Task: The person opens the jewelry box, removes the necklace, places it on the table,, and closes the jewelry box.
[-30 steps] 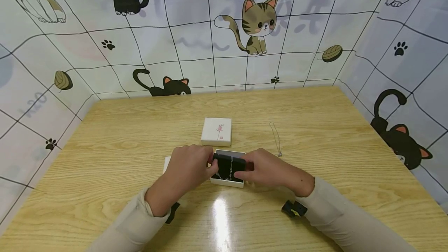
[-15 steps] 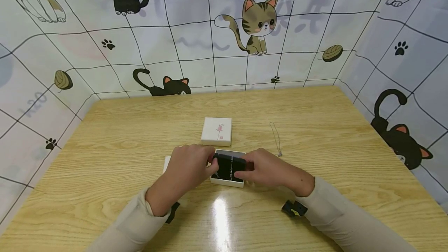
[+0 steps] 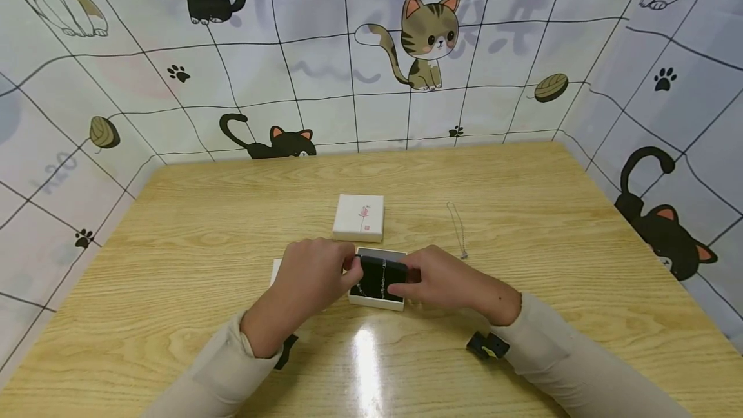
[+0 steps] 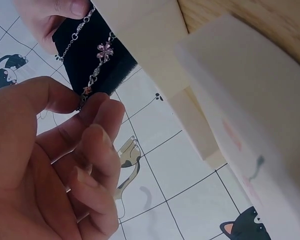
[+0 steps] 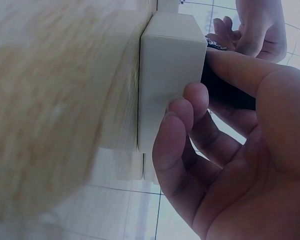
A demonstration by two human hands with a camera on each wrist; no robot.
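A black jewellery pad (image 3: 371, 271) stands tilted in a small white box base (image 3: 376, 304), between my two hands. Across it runs a silver chain bracelet (image 4: 94, 72) with a pink flower charm. At the pad's left edge, thumb and forefinger of my left hand (image 3: 313, 276) pinch the end of this bracelet, its other fingers loosely curled. My right hand (image 3: 444, 279) grips the pad's right side, the thumb on its front face and the forefinger behind. In the right wrist view, its remaining fingers lie against the outer wall of the box.
Behind the base lies a white lid (image 3: 358, 217) with a pink flower print. A thin silver chain (image 3: 462, 237) with a small pendant rests on the wooden table (image 3: 232, 211) at the right. Part of another white item (image 3: 276, 268) shows beyond my left hand.
My left fingertips shift slightly at the pad's left edge, and the bracelet's lower part changes its lie a little. The right hand, box base and lid stay where they were.
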